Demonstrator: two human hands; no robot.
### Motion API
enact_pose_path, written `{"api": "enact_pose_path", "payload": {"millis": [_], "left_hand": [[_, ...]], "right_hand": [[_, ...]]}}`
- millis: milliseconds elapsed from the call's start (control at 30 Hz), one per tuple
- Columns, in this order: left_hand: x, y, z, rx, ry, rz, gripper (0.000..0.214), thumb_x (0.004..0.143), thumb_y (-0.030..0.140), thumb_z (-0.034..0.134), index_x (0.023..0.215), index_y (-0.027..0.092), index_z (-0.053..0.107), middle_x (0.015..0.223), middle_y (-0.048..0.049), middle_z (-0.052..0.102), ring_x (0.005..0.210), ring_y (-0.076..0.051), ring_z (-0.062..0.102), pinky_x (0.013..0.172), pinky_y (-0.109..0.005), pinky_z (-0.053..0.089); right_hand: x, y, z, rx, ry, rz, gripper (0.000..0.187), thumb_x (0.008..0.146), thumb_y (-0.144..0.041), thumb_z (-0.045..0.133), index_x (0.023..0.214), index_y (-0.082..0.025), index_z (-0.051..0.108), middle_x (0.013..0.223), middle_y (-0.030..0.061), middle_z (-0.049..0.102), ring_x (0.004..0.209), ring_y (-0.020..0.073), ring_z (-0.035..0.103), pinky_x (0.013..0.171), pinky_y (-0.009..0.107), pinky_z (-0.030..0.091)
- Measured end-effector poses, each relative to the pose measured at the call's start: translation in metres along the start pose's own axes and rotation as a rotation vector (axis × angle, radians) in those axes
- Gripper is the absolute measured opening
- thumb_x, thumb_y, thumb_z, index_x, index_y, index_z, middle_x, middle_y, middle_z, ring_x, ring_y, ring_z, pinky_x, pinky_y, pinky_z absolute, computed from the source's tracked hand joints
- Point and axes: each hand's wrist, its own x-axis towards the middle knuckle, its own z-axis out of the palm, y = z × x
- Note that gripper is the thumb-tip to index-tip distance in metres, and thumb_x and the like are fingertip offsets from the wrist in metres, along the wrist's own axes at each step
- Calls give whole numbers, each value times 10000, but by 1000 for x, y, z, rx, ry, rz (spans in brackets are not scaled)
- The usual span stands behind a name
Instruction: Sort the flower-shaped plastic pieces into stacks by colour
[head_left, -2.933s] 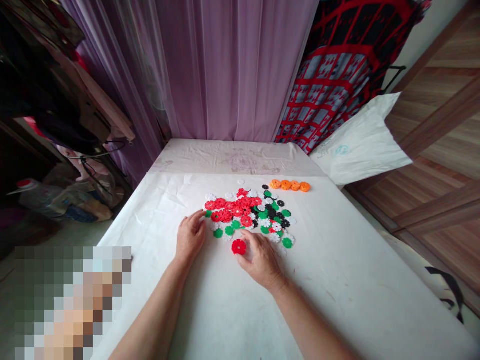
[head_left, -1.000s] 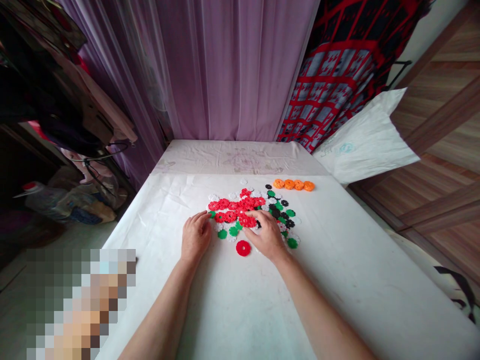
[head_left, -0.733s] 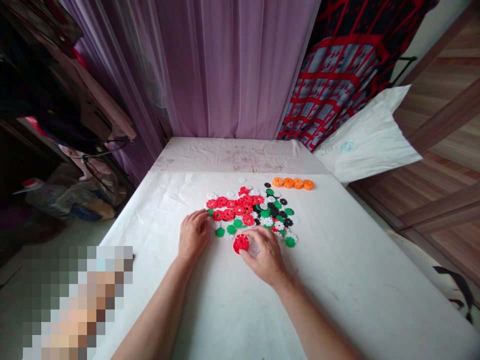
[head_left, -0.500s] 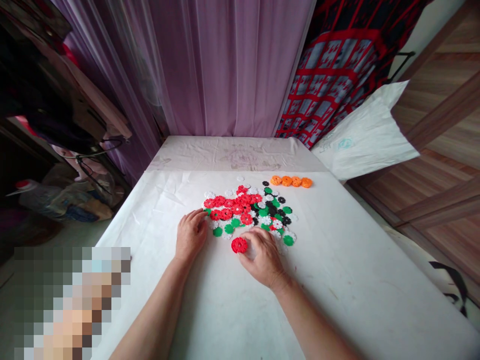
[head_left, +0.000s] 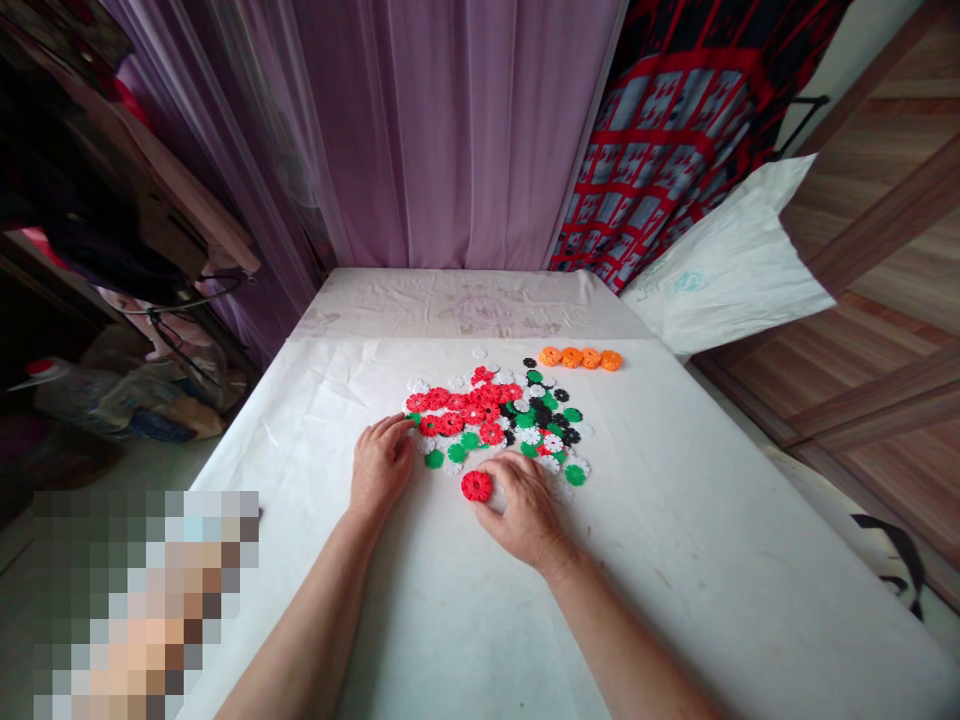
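A small stack of red flower-shaped plastic discs (head_left: 476, 487) sits at the front of the pile, with the thumb and index finger of my right hand (head_left: 523, 508) closed around its right side. My left hand (head_left: 381, 462) rests on the table at the pile's left edge, palm down, its fingers stretched forward. Its fingertips are beside a green disc (head_left: 413, 420), and I see nothing held in it. Between and beyond my hands spread loose red discs (head_left: 474, 411), mixed with green, black and white ones. How many discs make up the stack is unclear.
A row of orange disc stacks (head_left: 571, 358) lies behind the pile on the right. The white-covered table (head_left: 675, 560) reaches a purple curtain (head_left: 450, 130) at the back. A white bag (head_left: 735, 265) stands at its right edge.
The view has shifted very slightly. Both hands stay in nearly the same places, and the red stack remains at my right fingertips.
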Motion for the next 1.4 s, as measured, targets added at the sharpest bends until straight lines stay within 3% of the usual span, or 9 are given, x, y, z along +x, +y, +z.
{"api": "enact_pose_path", "payload": {"millis": [333,500,633,767,900,1400], "left_hand": [[0,-3,1,7,6,6,301,871,224,482,1071,225,708,1208,-80,711,1100,-257,650,987,-456,486],[0,-2,2,-4,8,11,300,870,217,482,1064,226,711,1189,-78,718,1077,-253,659,976,-451,496],[0,-4,3,-8,18,11,309,875,198,468,1063,238,709,1182,-68,721,1082,-246,657,977,-446,498],[0,-7,5,-21,27,18,318,877,181,457,1064,236,708,1184,-67,721,1086,-239,658,979,-438,499],[0,-7,5,-29,16,10,307,873,196,476,1064,242,712,1188,-66,719,1106,-244,649,985,-446,499],[-2,-2,2,-5,2,1,289,871,193,496,1066,239,704,1208,-71,710,1121,-250,640,1002,-455,478]], "right_hand": [[1,-2,-1,1,2,0,276,751,-200,671,1023,-230,636,1054,74,683,1067,259,575,934,409,450],[6,5,1,37,58,-43,225,817,-218,625,1041,-233,634,1048,62,708,1057,244,587,946,401,448],[37,11,7,40,74,-64,134,840,-181,609,946,-241,665,1018,44,732,1047,229,601,945,391,445],[76,10,18,15,-24,10,130,798,-196,675,917,-247,686,1079,39,734,1102,241,581,955,402,435],[96,8,26,-55,-124,85,155,771,-232,709,924,-237,683,1050,59,730,1089,261,574,905,406,443],[101,10,36,-83,-125,86,290,752,-214,707,1039,-239,670,1048,61,717,1057,271,578,914,427,441]]}}
